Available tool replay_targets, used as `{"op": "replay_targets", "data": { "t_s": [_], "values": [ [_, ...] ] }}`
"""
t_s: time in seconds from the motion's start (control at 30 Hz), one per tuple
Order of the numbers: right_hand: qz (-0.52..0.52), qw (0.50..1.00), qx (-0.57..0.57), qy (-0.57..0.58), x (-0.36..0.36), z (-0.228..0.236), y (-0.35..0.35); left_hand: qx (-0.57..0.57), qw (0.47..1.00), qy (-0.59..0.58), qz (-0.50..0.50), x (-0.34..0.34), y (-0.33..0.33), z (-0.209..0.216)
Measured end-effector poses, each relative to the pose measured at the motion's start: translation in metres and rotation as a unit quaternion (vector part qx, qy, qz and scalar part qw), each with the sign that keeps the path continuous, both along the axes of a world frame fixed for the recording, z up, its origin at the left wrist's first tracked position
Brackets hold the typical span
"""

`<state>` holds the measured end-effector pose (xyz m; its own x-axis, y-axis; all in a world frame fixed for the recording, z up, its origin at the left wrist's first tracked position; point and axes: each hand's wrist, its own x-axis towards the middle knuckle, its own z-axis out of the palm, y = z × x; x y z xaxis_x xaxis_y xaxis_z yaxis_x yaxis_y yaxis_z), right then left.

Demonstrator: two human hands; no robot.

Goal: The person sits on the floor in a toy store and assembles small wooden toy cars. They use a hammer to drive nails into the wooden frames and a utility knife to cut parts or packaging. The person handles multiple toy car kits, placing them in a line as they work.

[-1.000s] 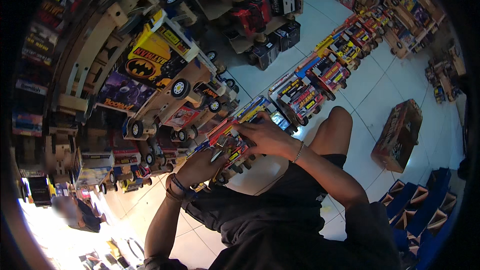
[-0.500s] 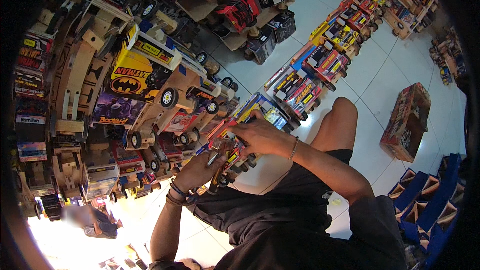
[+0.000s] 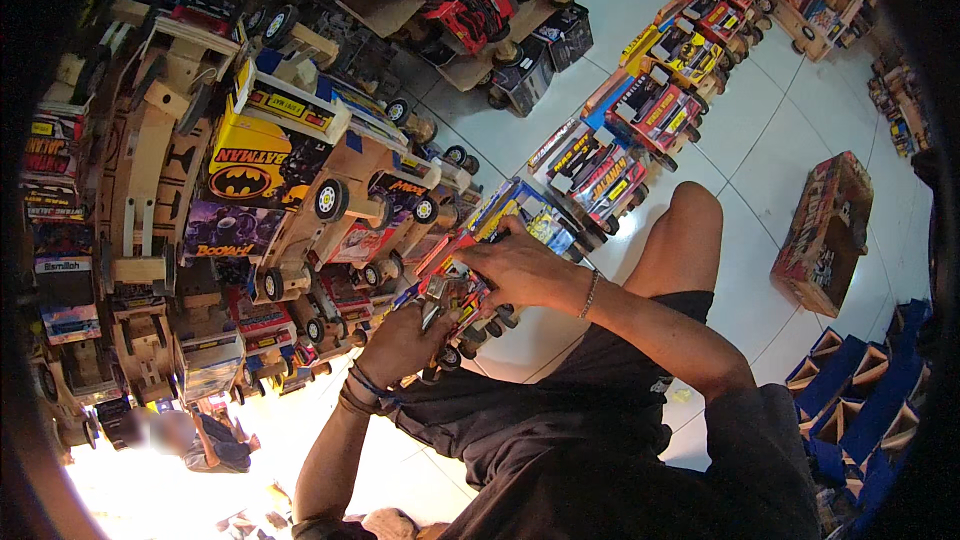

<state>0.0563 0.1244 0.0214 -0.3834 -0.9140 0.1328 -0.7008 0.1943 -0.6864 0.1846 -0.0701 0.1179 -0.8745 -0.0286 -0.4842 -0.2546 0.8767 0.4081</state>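
Observation:
A colourful wooden toy truck (image 3: 455, 262) stands in front of me, at the near end of a line of similar toys. My right hand (image 3: 525, 272) is closed over its near part, fingers curled on the top and side. Close by on the left, my left hand (image 3: 402, 342) is closed round a shiny metal hand tool (image 3: 432, 306) against the truck's near end. The fingers hide much of that tool, so its exact kind cannot be made out. Small dark wheels (image 3: 450, 357) show below the hands.
More wooden toy trucks (image 3: 585, 165) run away to the far right over white tiles. Many others are stacked at left, including a yellow and black one (image 3: 250, 172). A worn open box (image 3: 825, 235) and blue wooden frames (image 3: 850, 395) lie at right. Another person (image 3: 215, 440) sits lower left.
The view has shifted slightly. Both hands stay at the truck, and the left hand with the metal tool has turned a little, hiding more of the tool's lower end.

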Motion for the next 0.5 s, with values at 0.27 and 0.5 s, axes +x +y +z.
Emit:
{"op": "replay_targets", "data": {
  "t_s": [0.27, 0.5],
  "values": [
    [-0.008, 1.000, -0.022, 0.010, -0.003, -0.001, -0.001, -0.038, 0.998, -0.050, 0.015, -0.009, 0.004, 0.004],
    [-0.033, 0.997, -0.070, 0.028, 0.000, -0.003, -0.002, -0.021, 0.999, 0.013, 0.026, -0.002, 0.006, -0.007]
  ]
}}
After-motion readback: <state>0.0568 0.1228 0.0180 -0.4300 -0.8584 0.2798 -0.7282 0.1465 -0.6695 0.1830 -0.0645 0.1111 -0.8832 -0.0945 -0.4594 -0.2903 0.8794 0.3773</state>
